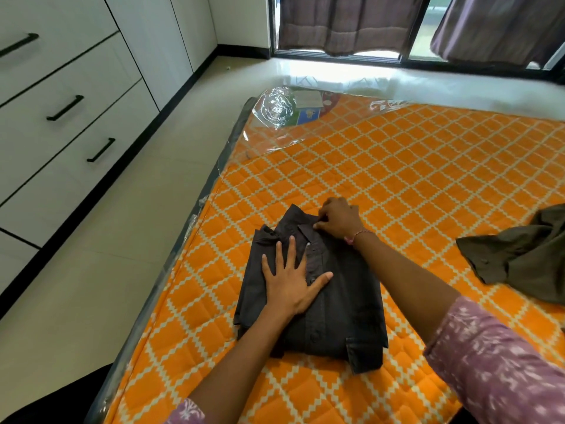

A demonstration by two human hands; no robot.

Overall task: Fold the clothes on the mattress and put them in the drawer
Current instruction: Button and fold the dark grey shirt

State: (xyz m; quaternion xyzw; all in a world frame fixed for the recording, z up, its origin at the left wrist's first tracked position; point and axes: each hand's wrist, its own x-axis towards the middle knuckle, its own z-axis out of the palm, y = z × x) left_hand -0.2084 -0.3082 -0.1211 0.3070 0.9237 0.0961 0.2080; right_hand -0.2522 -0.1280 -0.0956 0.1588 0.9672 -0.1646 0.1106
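A dark grey button-up shirt (342, 313) lies folded into a rectangle on the orange patterned mattress (397, 179), near its left edge. My left hand (290, 278) presses flat on the shirt's left half with fingers spread. At the far end my right hand (336, 220) pinches the shirt's collar with curled fingers. An olive-brown garment (526, 255) lies crumpled and unfolded at the right edge of the view. White drawers with black handles (65, 108) stand shut along the left wall.
A strip of tiled floor (122, 240) separates the mattress from the drawers. Clear plastic wrap (275, 111) covers the mattress's far corner. A window with dark curtains (351, 26) lies beyond.
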